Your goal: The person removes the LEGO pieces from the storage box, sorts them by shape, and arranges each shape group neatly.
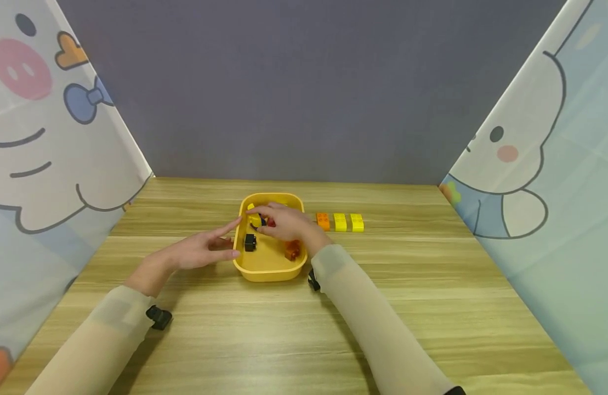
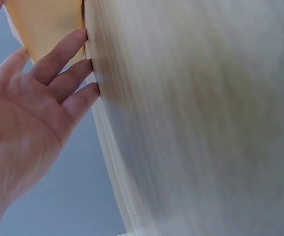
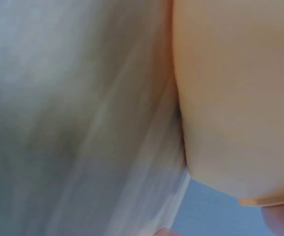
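A yellow plastic box (image 1: 266, 276) stands on the wooden table with small toy pieces inside. My left hand (image 1: 200, 249) rests at its left side with fingers spread and fairly straight, the fingertips at the rim and wall; the left wrist view shows the same hand (image 2: 36, 103) with an uncovered palm. Over the box reaches my right hand (image 1: 283, 220), index finger and thumb apart above a yellow piece (image 1: 254, 220) and some dark blue and red bits. A black block (image 1: 250, 242) and an orange piece (image 1: 292, 250) lie nearer the front. Little of the right hand shows in the right wrist view.
Right of the box, one orange brick (image 1: 323, 221) and two yellow bricks, the middle one (image 1: 340, 222) and the outer one (image 1: 357, 222), lie in a row on the table (image 1: 422, 285). A grey panel (image 1: 304, 93) stands behind, with cartoon-printed sheets on both sides.
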{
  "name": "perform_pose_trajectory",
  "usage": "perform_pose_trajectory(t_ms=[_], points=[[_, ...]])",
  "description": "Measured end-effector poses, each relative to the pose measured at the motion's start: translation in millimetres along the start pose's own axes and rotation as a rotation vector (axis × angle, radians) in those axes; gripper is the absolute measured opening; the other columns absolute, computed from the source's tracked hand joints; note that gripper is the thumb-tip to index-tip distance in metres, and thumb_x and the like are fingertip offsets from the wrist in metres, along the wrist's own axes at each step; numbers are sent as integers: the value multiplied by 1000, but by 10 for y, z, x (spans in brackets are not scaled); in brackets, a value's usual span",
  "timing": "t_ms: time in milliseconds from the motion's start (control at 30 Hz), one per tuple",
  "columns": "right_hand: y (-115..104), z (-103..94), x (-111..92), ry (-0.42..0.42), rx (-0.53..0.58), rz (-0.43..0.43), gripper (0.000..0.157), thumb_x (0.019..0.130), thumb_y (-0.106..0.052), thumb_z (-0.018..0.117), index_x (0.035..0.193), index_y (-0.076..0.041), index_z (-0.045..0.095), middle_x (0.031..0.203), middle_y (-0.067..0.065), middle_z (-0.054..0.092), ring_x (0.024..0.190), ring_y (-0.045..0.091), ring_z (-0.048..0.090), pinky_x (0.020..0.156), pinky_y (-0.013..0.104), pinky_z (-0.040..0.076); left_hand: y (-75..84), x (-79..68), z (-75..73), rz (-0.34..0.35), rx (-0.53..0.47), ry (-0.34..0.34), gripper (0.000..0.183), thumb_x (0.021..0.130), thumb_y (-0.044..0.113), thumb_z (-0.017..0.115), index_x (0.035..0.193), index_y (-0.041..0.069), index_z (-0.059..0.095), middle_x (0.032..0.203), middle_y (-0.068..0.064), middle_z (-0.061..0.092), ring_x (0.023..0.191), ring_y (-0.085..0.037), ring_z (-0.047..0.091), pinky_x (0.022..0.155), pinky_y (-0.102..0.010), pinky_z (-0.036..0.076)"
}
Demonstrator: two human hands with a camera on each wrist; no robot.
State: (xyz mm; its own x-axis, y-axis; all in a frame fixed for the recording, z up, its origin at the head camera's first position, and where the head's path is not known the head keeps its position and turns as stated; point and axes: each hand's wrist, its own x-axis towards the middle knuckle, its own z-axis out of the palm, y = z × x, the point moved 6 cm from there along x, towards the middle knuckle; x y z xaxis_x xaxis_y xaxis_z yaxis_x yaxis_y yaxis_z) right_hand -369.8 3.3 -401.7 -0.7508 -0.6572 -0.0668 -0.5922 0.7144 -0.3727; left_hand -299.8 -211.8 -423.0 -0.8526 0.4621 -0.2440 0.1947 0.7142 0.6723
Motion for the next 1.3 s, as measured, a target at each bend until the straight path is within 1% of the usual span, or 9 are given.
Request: perform_pose_trajectory(t_ms=[200, 300, 400, 533, 733, 833, 933, 1133, 1300], points=[[36, -11, 13, 85, 101, 13, 36, 113, -38, 64, 147, -31, 57, 133, -1, 67, 110, 19, 65, 100, 40, 58, 17, -6, 3, 33, -25, 6, 96, 104, 60, 70, 177, 41, 12, 164, -25, 54, 155, -50, 48, 124, -76, 36], [50, -21, 11, 119, 103, 13, 24, 113, -30, 65, 136, -27, 58, 117, 1, 67, 96, 20, 63, 87, 36, 55, 31, -6, 7, 48, -35, 7, 96, 104, 58, 70, 178, 37, 12, 164, -27, 54, 155, -50, 48, 124, -74, 37], [50, -33, 4, 139, 91, 9, 23, 112, -26, 66, 133, -24, 56, 108, 2, 64, 88, 21, 59, 79, 34, 51, 35, -8, 5, 45, -36, 7, 96, 104, 58, 70, 178, 37, 12, 164, -27, 54, 155, -50, 48, 124, -74, 37], [50, -54, -13, 165, 105, 2, 35, 110, -23, 69, 142, -24, 52, 114, 2, 65, 88, 20, 61, 80, 33, 54, 28, -10, 3, 30, -40, 5, 95, 104, 60, 70, 177, 40, 12, 165, -26, 52, 156, -51, 46, 125, -75, 35], [55, -81, -41, 185, 154, -11, 57, 108, -21, 70, 158, -34, 46, 125, 4, 68, 93, 20, 65, 79, 34, 57, 7, -1, 7, 23, -31, 4, 95, 104, 61, 69, 177, 42, 11, 167, -26, 50, 157, -52, 45, 124, -77, 34], [65, -81, -39, 181, 200, -17, 59, 107, -18, 71, 159, -35, 48, 128, 4, 66, 96, 20, 66, 77, 32, 57, 3, 1, 4, 25, -33, 6, 95, 104, 61, 69, 177, 43, 11, 167, -26, 50, 156, -52, 45, 124, -77, 35], [75, -74, -26, 177, 254, -26, 57, 107, -15, 71, 157, -32, 50, 133, 5, 64, 102, 20, 68, 81, 32, 60, -2, 4, 1, 28, -33, 9, 95, 104, 60, 69, 177, 42, 12, 166, -26, 51, 156, -51, 46, 124, -76, 35], [77, -82, -26, 183, 352, -34, 61, 102, -8, 77, 154, -25, 51, 139, 11, 61, 109, 23, 71, 95, 39, 63, -4, -1, 0, 24, -27, 8, 95, 104, 61, 69, 177, 41, 12, 166, -27, 50, 156, -52, 46, 124, -76, 34], [82, -87, -32, 177, 394, -32, 66, 99, -5, 79, 154, -25, 49, 141, 12, 58, 112, 25, 70, 97, 40, 62, -7, 3, 5, 19, -26, 7, 96, 103, 62, 69, 177, 43, 11, 167, -26, 50, 156, -51, 45, 124, -77, 34]])
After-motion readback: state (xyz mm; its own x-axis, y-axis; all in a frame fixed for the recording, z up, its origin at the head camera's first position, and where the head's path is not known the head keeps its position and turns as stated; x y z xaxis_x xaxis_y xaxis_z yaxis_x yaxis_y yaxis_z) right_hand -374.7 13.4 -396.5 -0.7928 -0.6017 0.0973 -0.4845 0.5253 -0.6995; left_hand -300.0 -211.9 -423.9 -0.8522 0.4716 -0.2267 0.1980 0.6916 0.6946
